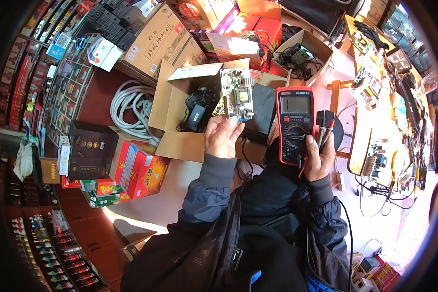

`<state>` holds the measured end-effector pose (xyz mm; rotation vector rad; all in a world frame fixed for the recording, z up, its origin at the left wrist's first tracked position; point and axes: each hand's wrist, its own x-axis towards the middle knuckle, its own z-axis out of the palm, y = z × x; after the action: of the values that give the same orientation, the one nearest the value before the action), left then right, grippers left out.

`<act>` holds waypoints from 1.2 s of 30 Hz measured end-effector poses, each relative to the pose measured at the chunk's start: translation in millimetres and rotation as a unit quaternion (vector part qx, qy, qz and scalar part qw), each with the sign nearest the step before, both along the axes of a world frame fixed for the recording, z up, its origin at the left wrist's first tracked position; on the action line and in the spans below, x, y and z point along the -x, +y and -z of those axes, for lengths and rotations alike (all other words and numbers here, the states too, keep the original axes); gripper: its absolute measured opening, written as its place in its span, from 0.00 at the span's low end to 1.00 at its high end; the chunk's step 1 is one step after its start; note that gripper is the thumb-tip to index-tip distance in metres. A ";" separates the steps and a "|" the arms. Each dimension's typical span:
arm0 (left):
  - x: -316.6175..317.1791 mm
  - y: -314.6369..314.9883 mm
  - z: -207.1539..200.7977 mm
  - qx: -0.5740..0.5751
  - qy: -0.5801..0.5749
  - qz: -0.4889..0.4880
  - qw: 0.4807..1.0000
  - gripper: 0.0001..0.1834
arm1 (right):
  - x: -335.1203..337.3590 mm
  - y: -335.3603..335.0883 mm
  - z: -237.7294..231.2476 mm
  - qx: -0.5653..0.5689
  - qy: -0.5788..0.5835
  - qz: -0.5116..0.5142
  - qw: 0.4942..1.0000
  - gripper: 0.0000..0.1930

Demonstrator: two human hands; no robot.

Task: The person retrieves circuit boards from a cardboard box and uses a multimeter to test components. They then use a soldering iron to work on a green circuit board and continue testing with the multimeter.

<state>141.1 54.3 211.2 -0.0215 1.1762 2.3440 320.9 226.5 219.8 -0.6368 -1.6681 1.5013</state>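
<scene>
Pinched by its lower edge, a circuit board (236, 82) with a yellow transformer stands upright in my left hand (223, 137). My right hand (319, 158) is closed around a red and black multimeter (294, 126) and two test probes (325, 128), one red and one black, their tips pointing up. The meter's display and dial face up toward me. Behind the board is an open cardboard box (173, 104) holding a black power adapter (195, 116) and cables. The board and the meter are apart.
Coiled white hose (131, 107) lies left of the open box. Several cartons (155, 46) stack behind it. Another box (321, 43) holds cords and electronics. On the right, a wooden bench (362, 141) carries circuit boards and tangled wires. Red gift boxes (148, 173) stand at lower left.
</scene>
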 end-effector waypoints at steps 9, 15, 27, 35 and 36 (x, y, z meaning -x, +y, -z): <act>-0.7 -0.2 -4.6 -0.016 -0.019 0.012 1.000 0.09 | -1.3 0.5 -1.4 0.017 -0.012 -0.006 1.000 0.07; -2.1 1.2 -5.8 -0.023 -0.031 0.025 0.999 0.09 | 1.5 -0.6 -0.9 0.017 -0.011 -0.003 1.000 0.06; 1.9 -1.0 0.6 -0.036 -0.022 0.007 0.999 0.09 | -4.0 4.4 8.7 0.029 -0.018 -0.041 0.999 0.11; 2.4 -1.1 -2.0 -0.037 -0.026 0.007 0.999 0.09 | -2.7 4.6 9.3 0.022 -0.024 -0.036 0.999 0.12; 2.4 -1.0 -2.9 -0.031 -0.030 0.007 0.999 0.09 | -2.8 4.6 9.2 0.022 -0.021 -0.038 0.999 0.12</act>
<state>138.7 53.4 214.1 -0.0614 1.0703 2.3499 323.7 231.2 210.6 -0.6395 -1.7111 1.5925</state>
